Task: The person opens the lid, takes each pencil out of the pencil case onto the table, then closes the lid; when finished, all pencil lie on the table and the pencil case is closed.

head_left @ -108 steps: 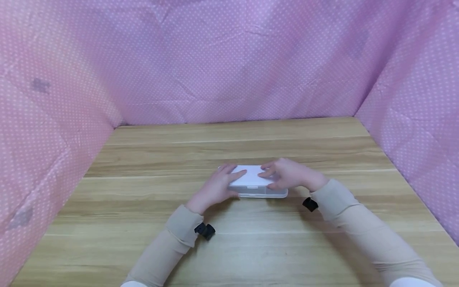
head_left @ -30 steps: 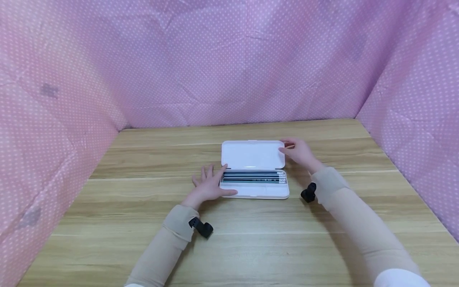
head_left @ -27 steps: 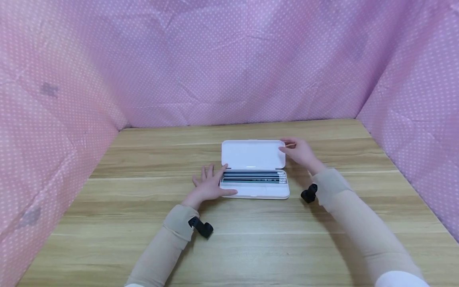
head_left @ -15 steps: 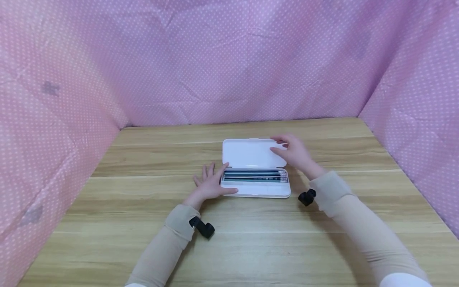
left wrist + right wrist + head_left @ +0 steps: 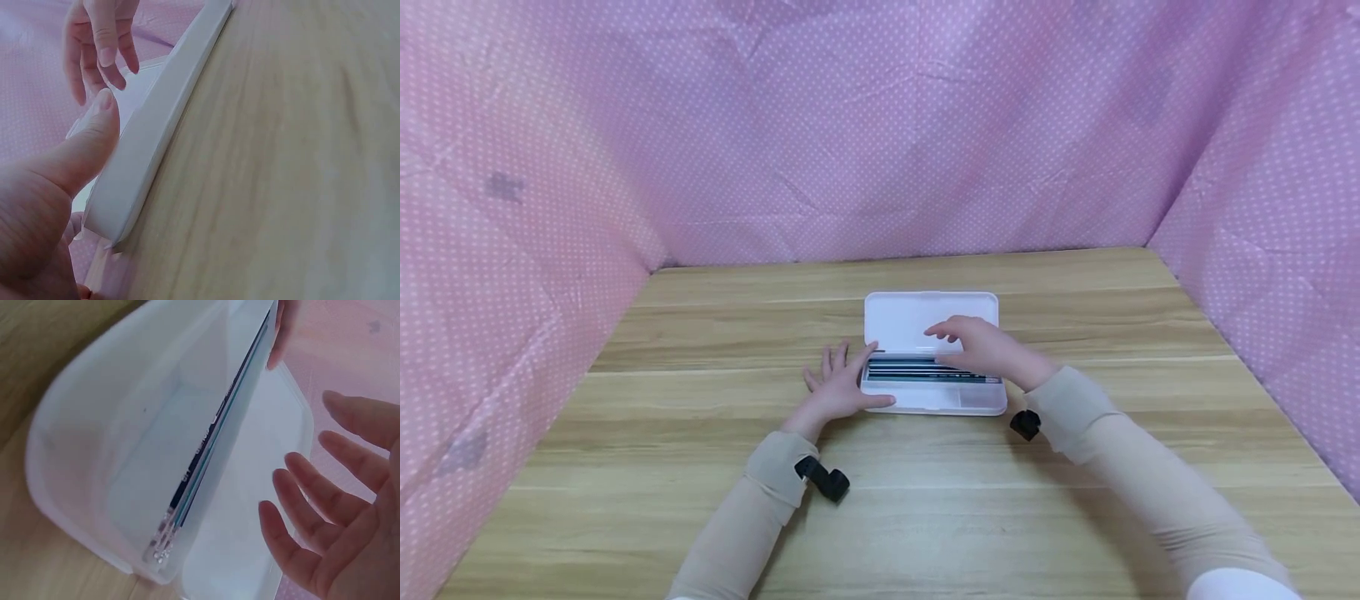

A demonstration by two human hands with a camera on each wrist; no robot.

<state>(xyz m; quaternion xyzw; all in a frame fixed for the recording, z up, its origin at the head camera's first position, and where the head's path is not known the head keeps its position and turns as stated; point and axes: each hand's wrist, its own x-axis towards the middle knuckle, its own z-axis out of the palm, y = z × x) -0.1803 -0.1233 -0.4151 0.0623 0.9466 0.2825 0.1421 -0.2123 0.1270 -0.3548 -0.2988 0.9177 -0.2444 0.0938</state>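
Note:
A white pencil case (image 5: 917, 400) lies on the table with its lid (image 5: 895, 317) folded back. Several dark pencils (image 5: 898, 369) lie side by side in the rear compartment; the right wrist view shows their eraser ends. My left hand (image 5: 837, 392) spreads its fingers at the case's left end, the thumb along the front rim and the index finger by the hinge side. Over the pencils and the lower part of the lid hovers my right hand (image 5: 985, 348), fingers loosely bent, holding nothing. It hides part of the pencils in the head view.
The wooden table (image 5: 925, 517) reaches out on all sides of the case. Pink dotted cloth (image 5: 880, 150) hangs behind it and to both sides. A small black camera (image 5: 823, 479) sits on the left wrist, another black camera (image 5: 1026, 424) on the right.
The case was shut at first, both hands on it; its lid now lies back. My right hand has let go of the lid's right edge and moved left and nearer, over the pencils.

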